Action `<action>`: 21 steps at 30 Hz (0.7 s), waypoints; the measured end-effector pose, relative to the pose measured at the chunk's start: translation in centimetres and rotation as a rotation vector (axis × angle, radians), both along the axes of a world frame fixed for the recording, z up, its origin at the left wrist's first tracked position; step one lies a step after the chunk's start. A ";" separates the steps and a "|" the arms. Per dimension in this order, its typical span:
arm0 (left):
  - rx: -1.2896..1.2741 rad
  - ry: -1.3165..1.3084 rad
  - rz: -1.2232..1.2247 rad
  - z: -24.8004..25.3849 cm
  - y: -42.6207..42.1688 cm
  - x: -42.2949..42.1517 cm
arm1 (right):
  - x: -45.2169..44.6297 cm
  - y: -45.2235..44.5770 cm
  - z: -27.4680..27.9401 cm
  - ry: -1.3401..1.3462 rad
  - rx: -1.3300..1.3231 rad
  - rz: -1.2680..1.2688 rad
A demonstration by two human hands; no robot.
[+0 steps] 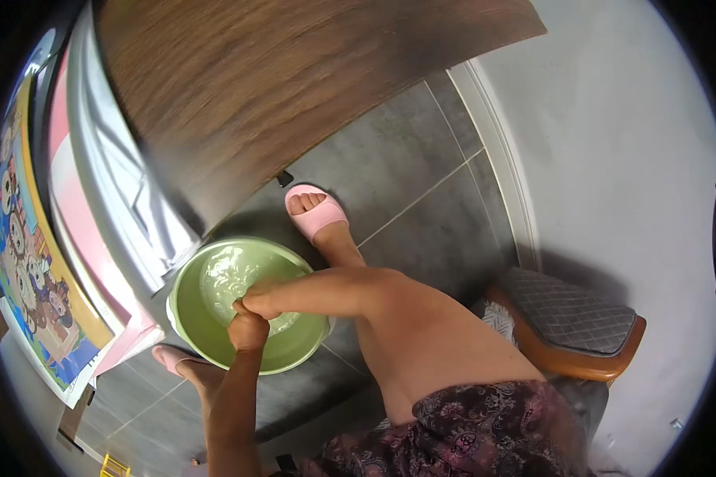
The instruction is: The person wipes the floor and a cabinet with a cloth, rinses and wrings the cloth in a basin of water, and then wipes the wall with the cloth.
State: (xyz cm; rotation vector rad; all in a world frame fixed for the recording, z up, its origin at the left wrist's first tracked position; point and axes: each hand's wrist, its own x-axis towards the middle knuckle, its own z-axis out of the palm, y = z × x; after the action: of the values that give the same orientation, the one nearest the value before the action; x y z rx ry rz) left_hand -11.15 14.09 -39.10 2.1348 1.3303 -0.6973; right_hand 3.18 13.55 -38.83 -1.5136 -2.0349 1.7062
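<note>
Over a light green basin (184, 322) on the floor, my two hands are pressed together. My right hand (260, 300) comes in from the right with its fingers closed. Just below it and touching it, my left hand (249, 329) is closed too, its forearm rising from the bottom of the view. What lies between them, if anything, is hidden by the fingers. Clear, rippling water (229, 274) fills the lower part of the basin.
My feet in pink slippers (317, 213) stand on either side of the basin on grey tiles (406, 203). A brown wooden panel (310, 71) spans the top. At left are a picture board (36, 270) and white sheeting (123, 159); at right, a grey-cushioned wooden seat (569, 314).
</note>
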 end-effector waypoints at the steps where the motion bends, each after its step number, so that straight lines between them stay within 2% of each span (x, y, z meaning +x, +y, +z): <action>1: -0.008 -0.003 0.007 0.1 0.1 0.1 | 0.0 0.3 0.1 0.019 -0.027 -0.002; 3: -0.009 -0.012 0.033 1.2 0.8 1.3 | -1.5 0.2 -2.3 0.042 -0.124 -0.132; 4: 0.027 -0.147 0.053 1.5 0.8 0.9 | -2.5 0.0 -3.7 0.052 -0.166 -0.187; 6: 0.142 -0.435 0.099 1.7 0.6 -0.2 | -3.5 -0.3 -4.5 0.214 -0.396 -0.487; 7: 0.054 -0.451 0.177 2.0 0.6 -0.7 | -3.2 -0.3 -3.3 0.168 -0.328 -0.415; 8: -0.038 -0.491 0.280 3.5 0.5 -0.9 | -2.7 -0.2 -1.8 0.121 -0.257 -0.346; 9: -0.180 -0.527 0.429 4.5 0.3 -1.6 | -1.9 -0.4 0.3 -0.053 -0.009 -0.061; 11: -0.378 -0.677 0.685 6.8 -0.1 -3.0 | -1.4 -0.5 4.1 0.100 -0.140 -0.042; 13: -0.594 -0.793 0.935 10.5 0.0 -4.1 | -0.4 -0.3 10.2 0.241 -0.241 -0.064; 16: -0.561 -0.834 0.962 16.0 -1.0 -4.9 | -0.8 -0.8 16.3 0.014 -0.288 -0.043; 19: -0.400 -0.892 0.958 19.4 -2.7 -5.5 | -1.2 -2.0 21.2 -0.074 -0.003 -0.053; 21: -0.409 -0.975 1.073 22.0 -3.4 -5.7 | -1.6 -2.6 24.9 -0.193 0.146 -0.182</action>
State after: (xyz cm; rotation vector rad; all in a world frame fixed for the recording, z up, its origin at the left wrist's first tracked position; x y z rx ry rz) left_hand -16.86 10.70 -17.06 0.9010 1.2993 0.4443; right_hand 1.56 10.99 -13.89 -1.8106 -1.9847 1.3627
